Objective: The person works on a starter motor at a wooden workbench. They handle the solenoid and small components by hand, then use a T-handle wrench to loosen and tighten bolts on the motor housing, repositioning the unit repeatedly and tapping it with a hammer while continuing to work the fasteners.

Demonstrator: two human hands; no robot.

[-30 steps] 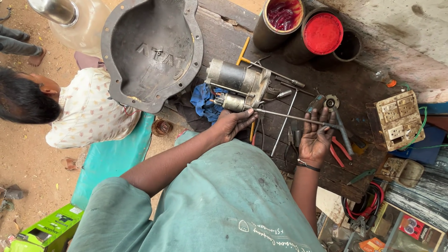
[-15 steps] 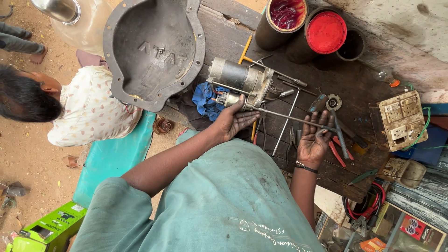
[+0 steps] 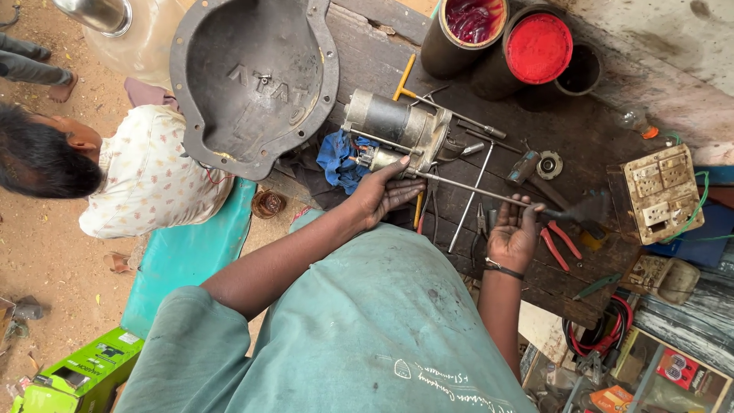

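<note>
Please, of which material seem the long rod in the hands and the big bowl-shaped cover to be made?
Long rod: likely steel, thin, straight, grey with a dull shine. Bowl-shaped cover: probably cast metal, iron or aluminium, cannot tell which; dark grey, matt, grimy, with a thick bolt-hole rim.

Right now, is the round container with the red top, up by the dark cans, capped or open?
Capped. A flat red lid covers the whole mouth of the round dark container; the dark can left of it is open, red material showing inside.

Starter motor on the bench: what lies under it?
A crumpled blue rag pokes out from under the starter motor, on the dark wooden bench. The left hand touches the motor's near end; how far the rag extends underneath is hidden.
</note>
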